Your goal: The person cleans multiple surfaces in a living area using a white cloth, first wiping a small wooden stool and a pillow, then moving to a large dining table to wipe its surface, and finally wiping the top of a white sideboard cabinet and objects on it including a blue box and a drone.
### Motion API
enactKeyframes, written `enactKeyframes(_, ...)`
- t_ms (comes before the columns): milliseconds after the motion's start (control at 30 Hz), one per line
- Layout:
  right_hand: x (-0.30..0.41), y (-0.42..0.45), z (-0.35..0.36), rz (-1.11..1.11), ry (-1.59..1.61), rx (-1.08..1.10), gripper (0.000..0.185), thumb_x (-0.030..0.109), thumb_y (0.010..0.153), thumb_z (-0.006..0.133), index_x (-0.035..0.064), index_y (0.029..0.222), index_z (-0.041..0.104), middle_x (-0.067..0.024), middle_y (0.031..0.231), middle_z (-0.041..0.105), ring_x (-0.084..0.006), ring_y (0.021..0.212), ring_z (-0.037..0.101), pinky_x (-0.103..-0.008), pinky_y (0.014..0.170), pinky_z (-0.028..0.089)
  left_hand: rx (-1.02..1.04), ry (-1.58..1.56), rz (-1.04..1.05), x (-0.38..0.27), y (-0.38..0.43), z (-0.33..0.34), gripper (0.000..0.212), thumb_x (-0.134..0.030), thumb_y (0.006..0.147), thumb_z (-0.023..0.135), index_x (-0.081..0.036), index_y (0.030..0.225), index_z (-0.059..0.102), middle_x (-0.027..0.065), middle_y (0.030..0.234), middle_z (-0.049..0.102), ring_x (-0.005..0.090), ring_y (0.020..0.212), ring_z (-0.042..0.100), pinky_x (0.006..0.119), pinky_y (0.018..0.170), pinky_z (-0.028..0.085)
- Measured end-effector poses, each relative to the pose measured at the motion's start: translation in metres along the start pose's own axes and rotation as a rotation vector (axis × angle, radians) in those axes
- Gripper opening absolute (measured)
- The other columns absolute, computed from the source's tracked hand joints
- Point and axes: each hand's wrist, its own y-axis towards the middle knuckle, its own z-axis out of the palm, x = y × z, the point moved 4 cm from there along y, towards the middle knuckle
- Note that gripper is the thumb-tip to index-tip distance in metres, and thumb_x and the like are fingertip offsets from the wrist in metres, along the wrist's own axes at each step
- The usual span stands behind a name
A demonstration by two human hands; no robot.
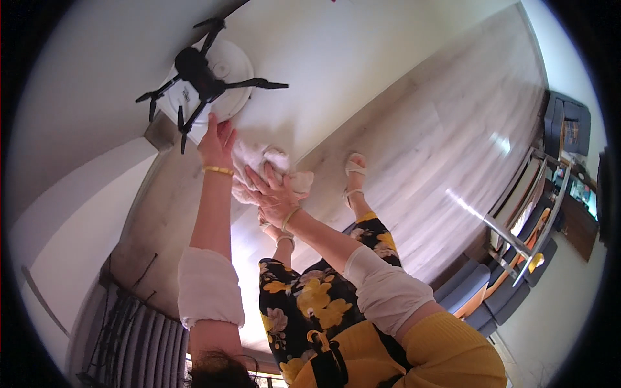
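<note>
My left hand (pixel 216 144) reaches up to the near edge of a round white appliance (pixel 240 63), its fingertips at the rim. Whether it grips that rim is hidden. On top of the appliance stands a black quadcopter drone (pixel 196 72) with its arms unfolded. One drone arm extends down close to my left fingertips. My right hand (pixel 277 196) holds a bunched, pale pinkish-white cloth (pixel 259 155), its fingers spread across the folds. The cloth is just right of my left hand, below the appliance.
A white wall (pixel 310 72) rises behind the appliance. Wood-look flooring (pixel 436 121) runs right, towards a metal-framed rack (pixel 509 233) and dark cushioned seats (pixel 465 291). At lower left hangs a grey pleated curtain (pixel 140 334), with dark thin stems (pixel 145 271) beside it.
</note>
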Motion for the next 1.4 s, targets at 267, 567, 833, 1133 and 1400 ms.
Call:
enactKeyframes(267,-0.182,0.019,-0.08,-0.086,-0.064,-0.196,0.056,0.02,0.061,0.058,0.0385,0.113,0.047,0.0079,0.128,0.036,-0.0228,0.118,0.028,-0.0485,0.087,0.029,-0.022,0.161,0.156,0.008,-0.052,-0.011,0.035,-0.023,0.08,0.057,-0.002,0.105,0.044,0.0099,0.102,0.049,0.0241,0.097,0.051,0.036,0.082,0.044)
enactKeyframes(567,-0.512,0.053,-0.194,0.221,-0.14,-0.303,0.049,0.023,0.073,0.05,0.0087,0.12,0.04,-0.0113,0.114,0.046,-0.0247,0.105,0.045,-0.0422,0.092,0.032,-0.249,-0.107,-0.099,0.159,-0.151,-0.017,0.025,-0.014,0.081,0.053,-0.003,0.103,0.046,0.0099,0.095,0.053,0.0223,0.089,0.053,0.03,0.074,0.046)
enactKeyframes(833,-0.441,0.036,-0.04,0.698,2.023,-0.258,0.01,0.018,0.072,0.053,0.0089,0.076,0.05,-0.0043,0.073,0.052,-0.0187,0.068,0.052,-0.0305,0.062,0.046,-0.186,-0.216,-0.169,0.223,-0.21,0.002,0.028,-0.018,0.083,0.053,-0.003,0.105,0.046,0.0079,0.09,0.055,0.018,0.085,0.055,0.028,0.073,0.046)
enactKeyframes(1133,-0.124,-0.013,0.037,0.908,1.952,0.039,0.013,0.014,0.067,0.054,0.0057,0.077,0.053,-0.0036,0.075,0.053,-0.0172,0.069,0.054,-0.0303,0.061,0.046,-0.318,-0.41,-0.102,0.23,-0.273,-0.144,0.022,-0.014,0.082,0.052,-0.003,0.1,0.048,0.0068,0.084,0.056,0.016,0.076,0.056,0.026,0.069,0.046)
enactKeyframes(1400,0.163,-0.061,0.005,-0.207,0.464,0.773,0.042,0.027,0.067,0.054,0.0058,0.103,0.048,-0.0158,0.104,0.052,-0.0339,0.094,0.05,-0.0384,0.075,0.042,-0.45,-0.607,0.036,0.203,-0.345,-0.283,0.024,-0.013,0.083,0.051,-0.002,0.105,0.048,0.0061,0.084,0.058,0.0147,0.077,0.056,0.025,0.069,0.046)
